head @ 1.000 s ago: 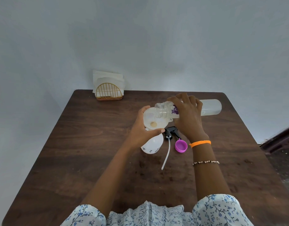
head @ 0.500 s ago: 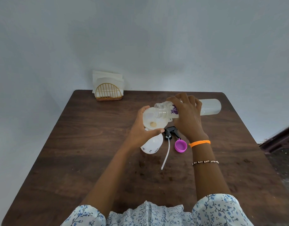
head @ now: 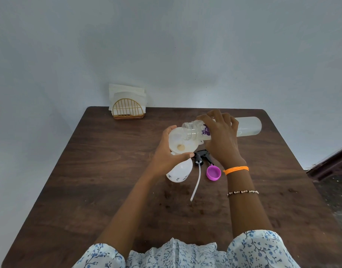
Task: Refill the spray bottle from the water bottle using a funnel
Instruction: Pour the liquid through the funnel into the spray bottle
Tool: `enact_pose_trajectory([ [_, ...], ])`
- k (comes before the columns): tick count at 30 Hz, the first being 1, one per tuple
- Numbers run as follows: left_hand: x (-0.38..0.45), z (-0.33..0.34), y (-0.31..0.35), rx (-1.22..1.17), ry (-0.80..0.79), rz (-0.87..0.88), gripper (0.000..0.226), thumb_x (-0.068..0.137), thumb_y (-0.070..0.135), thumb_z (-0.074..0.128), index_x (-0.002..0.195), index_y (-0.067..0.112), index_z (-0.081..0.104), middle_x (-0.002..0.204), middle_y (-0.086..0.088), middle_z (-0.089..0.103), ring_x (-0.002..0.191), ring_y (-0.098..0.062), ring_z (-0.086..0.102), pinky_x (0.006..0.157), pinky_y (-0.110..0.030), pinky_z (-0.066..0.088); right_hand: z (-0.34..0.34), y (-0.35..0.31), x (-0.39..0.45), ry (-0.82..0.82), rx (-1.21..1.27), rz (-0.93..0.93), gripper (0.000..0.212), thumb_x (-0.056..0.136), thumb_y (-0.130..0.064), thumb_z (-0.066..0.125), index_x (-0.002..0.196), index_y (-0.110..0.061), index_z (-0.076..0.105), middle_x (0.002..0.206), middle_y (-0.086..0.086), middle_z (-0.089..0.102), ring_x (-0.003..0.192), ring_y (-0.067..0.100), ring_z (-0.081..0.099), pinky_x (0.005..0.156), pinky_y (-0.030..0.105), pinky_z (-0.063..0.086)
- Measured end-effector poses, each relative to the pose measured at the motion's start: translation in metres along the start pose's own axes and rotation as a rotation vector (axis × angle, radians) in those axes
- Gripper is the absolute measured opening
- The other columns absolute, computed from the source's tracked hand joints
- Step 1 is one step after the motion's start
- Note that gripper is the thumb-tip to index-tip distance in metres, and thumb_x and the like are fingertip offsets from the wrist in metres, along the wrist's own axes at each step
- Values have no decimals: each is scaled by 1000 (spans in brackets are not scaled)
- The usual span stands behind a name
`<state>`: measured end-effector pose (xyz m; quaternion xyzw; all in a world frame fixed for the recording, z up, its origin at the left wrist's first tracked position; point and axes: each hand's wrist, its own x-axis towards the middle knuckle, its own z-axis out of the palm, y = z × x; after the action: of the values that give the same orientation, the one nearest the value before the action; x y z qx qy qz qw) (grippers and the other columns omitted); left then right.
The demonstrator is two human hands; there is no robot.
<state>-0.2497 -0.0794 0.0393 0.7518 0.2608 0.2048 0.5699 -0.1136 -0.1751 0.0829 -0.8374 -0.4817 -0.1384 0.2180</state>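
Clear plastic water bottle point(head: 243, 128): I hold it in my right hand point(head: 221, 141), fingers wrapped over its labelled shoulder; it lies almost level, base out to my right.
Long axis: runs right to left, open mouth at the left end, just above the funnel's right rim.
Funnel point(head: 182, 145): white, seated in the neck of the spray bottle point(head: 179, 171), which stands on the bench point(head: 108, 180).
Left hand point(head: 169, 157): curled round the funnel's rim, thumb at the near edge, steadying it.
Water: I see some low in the bottle's far end; whether any is running out I cannot tell.
Next move, as I judge it: raise the base so the mouth dips further into the bowl.
Risk: the mouth sits close to the rim, so water could spill over it.
Set aside: black trigger head point(head: 200, 157) with its dip tube, and a purple cap point(head: 213, 172), just beside the spray bottle.
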Motion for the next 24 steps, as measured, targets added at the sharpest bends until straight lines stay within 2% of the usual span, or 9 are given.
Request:
enact_pose_trajectory([
  [4, 0, 0, 0, 6, 3, -5, 87, 71, 20, 80, 135, 34, 24, 123, 19, 35, 99, 22, 39, 69, 6, 36, 1, 0, 0, 0, -1, -1, 59, 57, 3, 76, 109, -20, 61, 113, 10, 56, 104, 33, 49, 96, 45, 30],
  [7, -1, 0, 0, 2, 0, -3, 84, 71, 20, 80, 132, 37, 24, 124, 18, 35, 100, 18, 41, 70, 4, 38, 1, 0, 0, -3, -2, 0, 59, 57, 1, 77, 109, -20, 61, 113, 10, 56, 105, 34, 49, 96, 45, 30],
  [11, -1, 0, 2, 3, 0, -2, 85, 72, 19, 80, 134, 33, 23, 124, 16, 34, 101, 13, 41, 69, 5, 37, 0, -1, -1, -11, 12, 5, 58, 59, 2, 76, 111, -19, 61, 115, 10, 55, 108, 34, 47, 98, 45, 28],
  [18, -1, 0, 3, 9, 1, -6, 87, 72, 20, 80, 136, 32, 22, 125, 16, 34, 102, 12, 41, 68, 5, 37, -1, -3, 0, -19, 15, 6, 58, 59, 1, 78, 112, -18, 61, 116, 12, 55, 109, 34, 47, 99, 46, 28],
  [21, -1, 0, 3, 18, 0, -5, 88, 72, 21, 80, 137, 32, 22, 126, 16, 34, 105, 4, 43, 68, 5, 37, 0, -2, 0, -13, 6, 2, 59, 58, 0, 79, 111, -19, 61, 115, 11, 56, 108, 35, 48, 98, 47, 29],
  [24, -1, 0, 2, 14, 1, -1, 87, 72, 21, 79, 137, 32, 22, 125, 16, 34, 103, 8, 42, 69, 3, 38, 1, -2, 0, -14, 4, 1, 60, 57, 3, 78, 110, -19, 61, 114, 11, 56, 107, 35, 48, 97, 47, 30],
])
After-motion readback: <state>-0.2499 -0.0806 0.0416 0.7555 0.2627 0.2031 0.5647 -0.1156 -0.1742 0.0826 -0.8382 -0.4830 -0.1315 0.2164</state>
